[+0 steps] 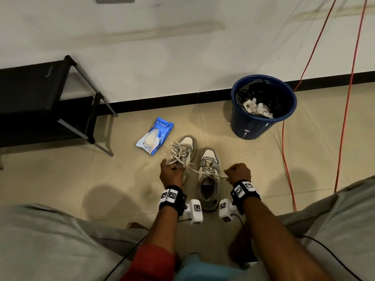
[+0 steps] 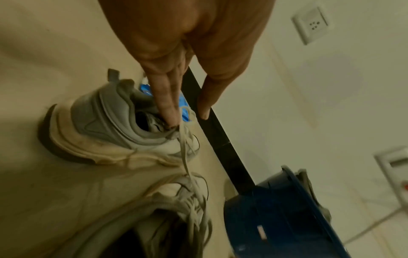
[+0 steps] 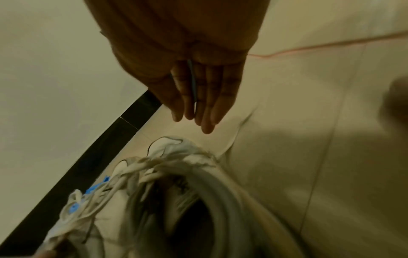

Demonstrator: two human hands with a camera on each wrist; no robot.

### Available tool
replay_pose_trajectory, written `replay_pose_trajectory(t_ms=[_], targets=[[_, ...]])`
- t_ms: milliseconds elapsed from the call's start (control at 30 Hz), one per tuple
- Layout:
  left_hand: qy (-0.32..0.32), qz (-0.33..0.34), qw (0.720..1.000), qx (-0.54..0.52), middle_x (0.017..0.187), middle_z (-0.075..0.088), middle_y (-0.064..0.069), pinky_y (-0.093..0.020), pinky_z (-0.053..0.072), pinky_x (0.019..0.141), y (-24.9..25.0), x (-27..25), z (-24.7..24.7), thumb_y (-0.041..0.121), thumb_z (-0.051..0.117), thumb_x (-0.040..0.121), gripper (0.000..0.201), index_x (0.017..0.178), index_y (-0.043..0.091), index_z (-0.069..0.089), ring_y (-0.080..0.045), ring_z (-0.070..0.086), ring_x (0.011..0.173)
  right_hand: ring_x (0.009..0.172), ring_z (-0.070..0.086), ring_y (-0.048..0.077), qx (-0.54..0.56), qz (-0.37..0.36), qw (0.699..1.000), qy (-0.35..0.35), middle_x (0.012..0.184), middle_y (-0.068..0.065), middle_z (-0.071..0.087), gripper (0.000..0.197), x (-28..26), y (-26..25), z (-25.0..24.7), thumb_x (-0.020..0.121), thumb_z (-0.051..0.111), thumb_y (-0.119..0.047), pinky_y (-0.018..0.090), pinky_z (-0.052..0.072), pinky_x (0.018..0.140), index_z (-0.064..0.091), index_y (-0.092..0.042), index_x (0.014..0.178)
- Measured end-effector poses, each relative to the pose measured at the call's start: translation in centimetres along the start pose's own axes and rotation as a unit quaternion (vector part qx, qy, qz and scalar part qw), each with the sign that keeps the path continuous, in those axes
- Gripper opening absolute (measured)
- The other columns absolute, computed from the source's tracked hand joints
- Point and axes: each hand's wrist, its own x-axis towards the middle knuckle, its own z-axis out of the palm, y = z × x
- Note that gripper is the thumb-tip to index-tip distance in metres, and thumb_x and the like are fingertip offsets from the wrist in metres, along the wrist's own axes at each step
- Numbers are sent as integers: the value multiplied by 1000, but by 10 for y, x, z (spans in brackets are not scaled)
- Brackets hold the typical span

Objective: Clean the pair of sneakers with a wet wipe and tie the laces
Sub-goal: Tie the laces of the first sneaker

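- Head view: I keep my left hand (image 1: 172, 173) and right hand (image 1: 237, 173) apart, both closed, each pinching a lace end (image 1: 193, 170) of the right sneaker (image 1: 209, 179), I judge to pull it tight. This grey-white sneaker stands just right of the left sneaker (image 1: 185, 148), on the floor.
- Left wrist view: my fingers (image 2: 169, 97) pinch the lace.
- Right wrist view: blurred; my hand's grip I cannot tell here.

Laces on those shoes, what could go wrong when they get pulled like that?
1. The left hand pulls its lace right beside the other sneaker's loose laces, so they might tangle together.
2. The right hand pulls the other end, and nothing holds the near sneaker down, so a hard tug could slide or tip it.
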Motion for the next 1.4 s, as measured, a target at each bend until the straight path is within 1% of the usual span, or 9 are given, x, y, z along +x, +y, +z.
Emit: replay_pose_trajectory(t_ms=[67,167,233,333,500,767,900,1167,1400], targets=[[-41,-11,994,99,78,73,7,-36,59,75,-17,0,12,46,78,64,38,89,19,74,-19,70,73,49,64,25,93,78,991,-62,56,9,68,46,-5,3,16,68,77,-49,34,55,55,68,-4,61],[-129,-59,972,190,67,73,-2,-38,61,68,-46,3,32,82,70,53,71,71,14,73,-25,72,68,54,66,27,152,97,978,-104,62,12,70,56,7,7,38,63,79,-56,39,57,59,71,-1,63],[-175,-34,961,209,61,70,-1,-34,57,64,-41,-5,36,75,73,60,58,62,17,71,-27,70,66,67,71,29,145,79,981,-105,67,13,72,53,15,3,39,65,79,-54,43,60,70,71,-1,63],[-203,-34,971,121,68,72,-4,-32,53,64,-31,-9,36,39,80,77,26,63,19,71,-27,66,69,76,70,26,223,102,962,-123,84,13,72,18,10,-11,33,76,78,-22,40,59,75,69,-6,74],[-210,-137,968,-3,71,69,-7,-17,45,44,-19,-8,39,6,69,88,9,82,10,64,-14,67,58,66,66,25,402,158,895,-111,74,16,68,12,3,-24,30,87,54,-3,31,52,61,65,2,86],[-209,-133,957,-150,89,68,-18,-25,55,53,-4,-10,42,10,53,99,11,94,2,58,-19,71,63,65,64,27,517,100,845,-90,66,11,66,8,-9,-34,25,83,59,2,30,54,57,66,-2,82],[-217,-120,948,-199,79,70,-13,-32,58,61,1,-15,39,14,49,102,18,90,5,57,-29,71,75,61,63,24,575,74,809,-91,67,9,63,3,-10,-35,21,85,62,-3,25,51,52,64,-5,84],[-122,-166,948,-243,79,68,-14,-34,60,61,-17,-18,13,12,48,102,24,118,-4,57,-25,72,67,44,53,18,592,161,789,-34,63,10,55,15,-2,-5,22,88,52,2,17,28,38,57,-6,76],[-195,-127,959,-161,61,50,-5,-35,58,63,-6,-15,16,11,48,102,16,96,4,62,-20,60,58,45,45,14,536,77,839,-54,65,8,54,11,-3,-27,23,87,60,-2,17,24,37,67,2,94]])
